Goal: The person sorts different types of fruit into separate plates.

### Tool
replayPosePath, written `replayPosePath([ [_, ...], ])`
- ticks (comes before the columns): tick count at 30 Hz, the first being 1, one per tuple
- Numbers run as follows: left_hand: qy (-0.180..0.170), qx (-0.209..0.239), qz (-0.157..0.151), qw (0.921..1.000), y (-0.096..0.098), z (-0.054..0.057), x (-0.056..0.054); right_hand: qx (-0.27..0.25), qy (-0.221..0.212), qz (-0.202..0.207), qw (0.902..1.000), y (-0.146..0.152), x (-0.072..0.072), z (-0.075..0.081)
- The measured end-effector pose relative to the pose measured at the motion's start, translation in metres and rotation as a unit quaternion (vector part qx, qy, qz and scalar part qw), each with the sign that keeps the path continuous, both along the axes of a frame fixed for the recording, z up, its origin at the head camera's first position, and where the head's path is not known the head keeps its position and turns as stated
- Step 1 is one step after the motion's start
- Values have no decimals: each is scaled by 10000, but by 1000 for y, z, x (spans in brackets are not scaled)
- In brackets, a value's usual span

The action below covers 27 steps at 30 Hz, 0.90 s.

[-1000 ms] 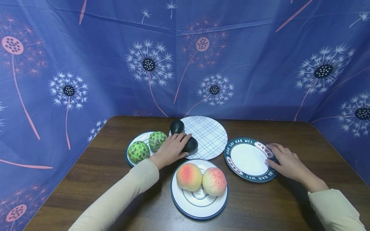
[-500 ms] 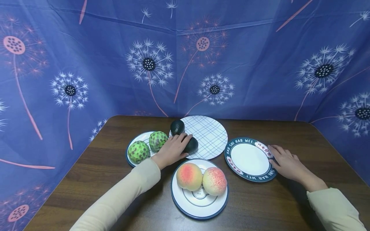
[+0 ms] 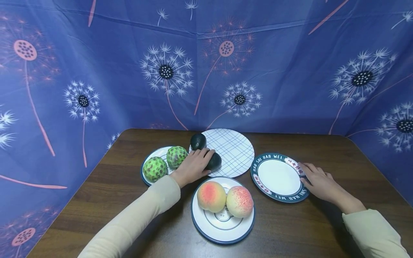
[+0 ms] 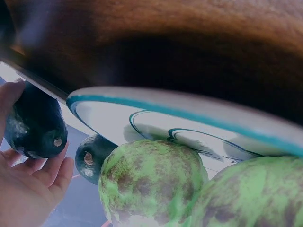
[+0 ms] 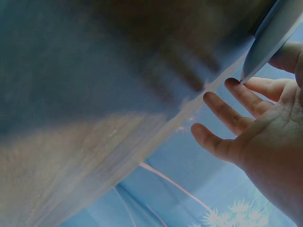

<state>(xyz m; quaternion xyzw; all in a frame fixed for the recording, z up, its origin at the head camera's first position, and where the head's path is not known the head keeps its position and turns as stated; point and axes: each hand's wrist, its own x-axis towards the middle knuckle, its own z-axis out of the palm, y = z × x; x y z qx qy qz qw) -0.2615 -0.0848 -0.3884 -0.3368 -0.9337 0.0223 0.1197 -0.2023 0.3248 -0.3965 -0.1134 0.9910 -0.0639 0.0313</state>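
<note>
My left hand [image 3: 192,167] curls round a dark avocado [image 3: 214,162] at the left side of a white plate with a blue grid pattern [image 3: 230,150]. In the left wrist view, the thumb and fingers lie on opposite sides of this avocado [image 4: 35,123]. A second avocado [image 3: 198,142] rests on the same plate's left edge, just behind. My right hand [image 3: 322,184] touches the right rim of a white plate with a green lettered border [image 3: 279,196], its fingers loosely extended. In the right wrist view, the fingertips lie right at the plate's edge [image 5: 265,45].
Two mottled green round fruits [image 3: 155,168] sit on a blue-rimmed plate [image 3: 143,175] at the left. Two peaches [image 3: 240,201] lie on another blue-rimmed plate [image 3: 222,234] in front. Behind the brown wooden table [image 3: 277,229] hangs a blue dandelion-print cloth [image 3: 284,71].
My right hand has shifted very slightly right along the plate's rim since the earliest frame. The left hand keeps its grip on the avocado, and the plates and fruit stay in place.
</note>
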Motion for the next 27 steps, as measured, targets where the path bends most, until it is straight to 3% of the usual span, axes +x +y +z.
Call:
replayPosePath([
  [13, -2, -88, -3, 10000, 3, 4, 0, -41, -23, 26, 10000, 1, 0, 0],
  [27, 175, 163, -230, 9994, 11, 16, -7, -24, 18, 52, 10000, 1, -1, -1],
])
